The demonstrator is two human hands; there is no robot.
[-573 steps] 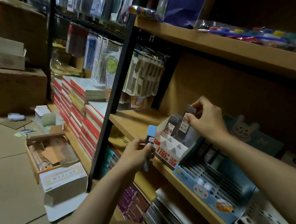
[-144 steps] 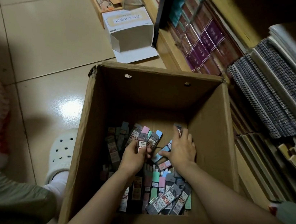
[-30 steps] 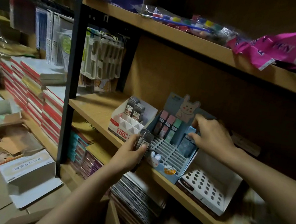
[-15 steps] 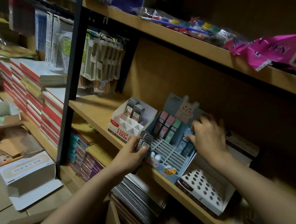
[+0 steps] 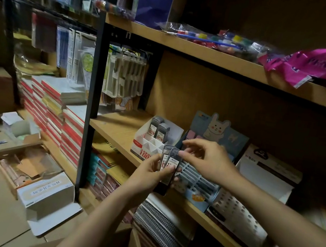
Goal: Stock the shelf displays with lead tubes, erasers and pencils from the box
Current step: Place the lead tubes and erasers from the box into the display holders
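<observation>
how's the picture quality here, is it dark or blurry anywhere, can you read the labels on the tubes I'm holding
Head view: dim and warm, the shelf recess behind the bunny display nearly black; the right forearm and lower right corner smear with blur; wide-angle bends the shelf edges; labels on the lead tubes in the left hand show digits but no readable text.

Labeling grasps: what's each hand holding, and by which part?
Left hand grips grey lead tubes by their lower halves; right hand pinches one tube's top cap.

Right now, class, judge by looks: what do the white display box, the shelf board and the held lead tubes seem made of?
White display box: probably printed card; matte, folded dividers.
Shelf board: wood or wood-look laminate; pale grain, matte.
Lead tubes, held in the left hand: likely hard plastic; grey cases, paper-like labels.
</observation>
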